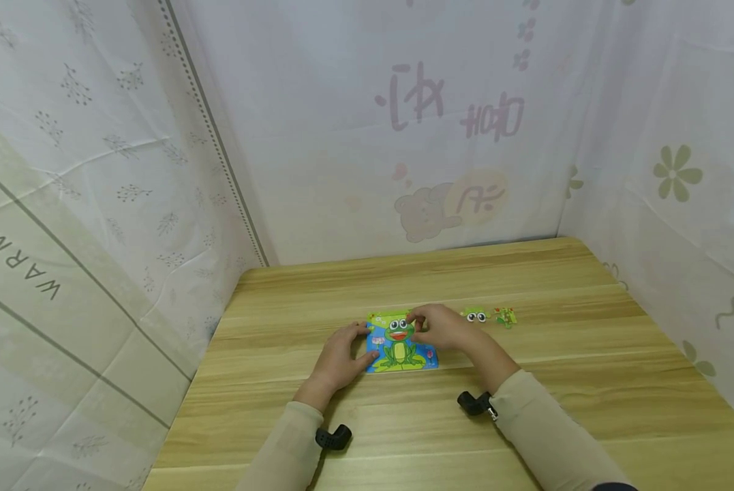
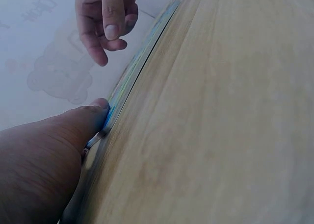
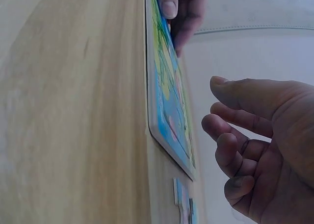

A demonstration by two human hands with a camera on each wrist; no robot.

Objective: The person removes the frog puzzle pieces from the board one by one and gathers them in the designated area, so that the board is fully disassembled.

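A frog picture puzzle board (image 1: pixel 400 351), blue and green, lies flat on the table in the head view. My left hand (image 1: pixel 340 356) rests at its left side, thumb on the near left part of the board and fingertips at the upper left edge. In the left wrist view the left thumb (image 2: pixel 93 115) presses at the board's edge. Over the board's upper right part is my right hand (image 1: pixel 443 327), fingers loosely bent. Seen from the right wrist, these fingers (image 3: pixel 228 148) stand apart from the board with nothing between them.
Right of the board on the wooden table (image 1: pixel 526 409) lie a loose puzzle piece with frog eyes (image 1: pixel 476 317) and green pieces with red spots (image 1: pixel 506 318). Printed curtains (image 1: pixel 342 136) hang behind the table and at both sides.
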